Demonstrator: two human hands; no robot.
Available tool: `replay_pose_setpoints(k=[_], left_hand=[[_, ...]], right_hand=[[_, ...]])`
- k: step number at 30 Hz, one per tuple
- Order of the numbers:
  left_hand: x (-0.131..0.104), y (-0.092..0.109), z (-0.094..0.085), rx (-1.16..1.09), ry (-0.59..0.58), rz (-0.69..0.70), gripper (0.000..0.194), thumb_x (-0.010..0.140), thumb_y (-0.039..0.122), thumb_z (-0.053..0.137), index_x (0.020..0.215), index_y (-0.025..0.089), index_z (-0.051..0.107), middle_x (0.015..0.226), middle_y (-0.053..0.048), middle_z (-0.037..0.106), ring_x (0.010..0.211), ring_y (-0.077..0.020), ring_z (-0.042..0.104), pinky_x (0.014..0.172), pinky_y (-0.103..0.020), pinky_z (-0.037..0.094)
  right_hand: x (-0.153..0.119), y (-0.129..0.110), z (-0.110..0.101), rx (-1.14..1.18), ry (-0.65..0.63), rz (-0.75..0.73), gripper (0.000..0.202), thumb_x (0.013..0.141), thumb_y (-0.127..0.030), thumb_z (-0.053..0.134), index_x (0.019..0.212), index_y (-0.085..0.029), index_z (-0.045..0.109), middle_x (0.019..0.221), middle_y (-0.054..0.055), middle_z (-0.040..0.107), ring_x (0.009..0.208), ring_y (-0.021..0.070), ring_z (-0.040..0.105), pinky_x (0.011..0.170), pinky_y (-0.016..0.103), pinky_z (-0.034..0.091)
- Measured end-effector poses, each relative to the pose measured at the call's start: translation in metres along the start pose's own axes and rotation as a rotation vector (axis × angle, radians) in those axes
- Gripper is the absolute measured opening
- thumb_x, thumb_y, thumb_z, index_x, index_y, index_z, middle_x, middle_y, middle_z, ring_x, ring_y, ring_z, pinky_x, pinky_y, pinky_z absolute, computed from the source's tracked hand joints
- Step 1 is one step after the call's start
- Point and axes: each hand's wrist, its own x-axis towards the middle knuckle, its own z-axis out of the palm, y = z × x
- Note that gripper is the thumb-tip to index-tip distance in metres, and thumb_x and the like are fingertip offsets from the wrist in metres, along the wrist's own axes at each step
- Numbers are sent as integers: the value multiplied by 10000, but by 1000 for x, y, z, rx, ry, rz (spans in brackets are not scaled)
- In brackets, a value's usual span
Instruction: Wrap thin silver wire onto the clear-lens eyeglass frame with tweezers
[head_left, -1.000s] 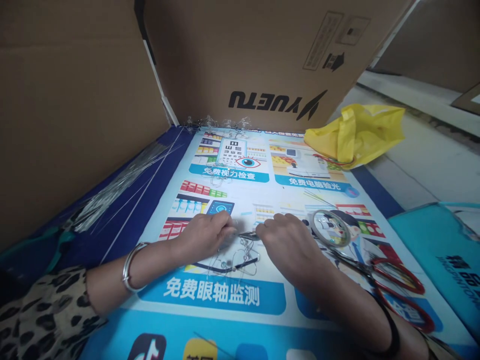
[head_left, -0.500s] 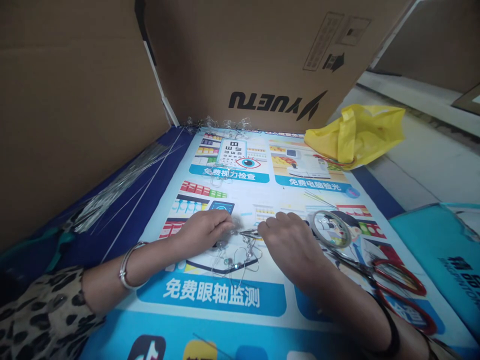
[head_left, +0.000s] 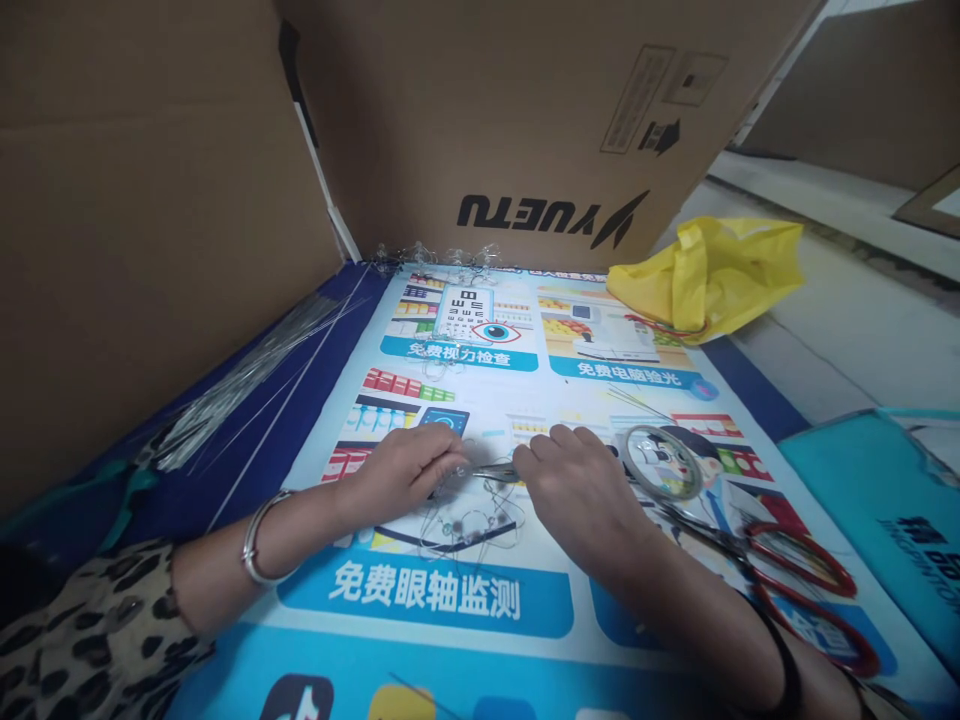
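Hardly any shift: the tips of the pliers [head_left: 499,473] looked parted half a second earlier, now nearer together, so you were probably nipping wire there; contact too small to tell. Your left hand [head_left: 420,465] pinched the beaded wire piece [head_left: 476,525], which hung at 6 o'clock from the gap between your hands: thin, springy loops, glassy round beads. Your right hand [head_left: 581,490] was curled round the pliers, slim tapered metal. Round smooth tape roll [head_left: 630,465], 3 o'clock; red-handled scissors [head_left: 739,548], 4; crinkled yellow bag [head_left: 720,285], 2; straight shiny wire bundle [head_left: 236,380], 10.
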Motion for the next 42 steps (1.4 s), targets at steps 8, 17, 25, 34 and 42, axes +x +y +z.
replay_pose_setpoints(k=[8, 17, 25, 34, 42], left_hand=[[-5, -2, 3, 120, 67, 115, 178, 908, 230, 388, 803, 168, 519, 690, -5, 574, 618, -114, 527, 568, -228, 401], [-6, -1, 4, 171, 38, 124, 182, 910, 244, 379, 815, 176, 519, 690, -6, 583, 608, -115, 531, 548, -241, 408], [-7, -4, 6, 193, 32, 157, 194, 913, 244, 369, 806, 179, 517, 678, -2, 579, 598, -115, 526, 544, -247, 409], [-7, -3, 6, 257, 17, 172, 197, 913, 248, 371, 793, 179, 512, 662, 3, 578, 582, -110, 519, 529, -247, 402], [-8, -2, 7, 297, 4, 191, 213, 911, 242, 366, 785, 177, 526, 662, -5, 592, 584, -115, 530, 523, -259, 407]], right_hand=[[0, 1, 1, 20, 49, 17, 124, 775, -82, 522, 713, -175, 575, 680, 40, 581, 677, 178, 447, 614, 311, 208], [-1, 1, 1, 25, 70, 12, 136, 752, -72, 523, 688, -181, 573, 667, 36, 578, 665, 179, 443, 604, 313, 196], [0, 0, 1, 35, 44, 15, 154, 762, -63, 505, 686, -177, 575, 656, 31, 586, 642, 166, 447, 591, 308, 192], [0, -2, 0, 30, 19, -1, 156, 744, -42, 506, 688, -171, 574, 662, 36, 596, 633, 166, 467, 581, 307, 198], [1, -4, -1, 15, -53, 4, 133, 757, -62, 515, 698, -166, 574, 667, 44, 611, 627, 171, 493, 557, 301, 201]])
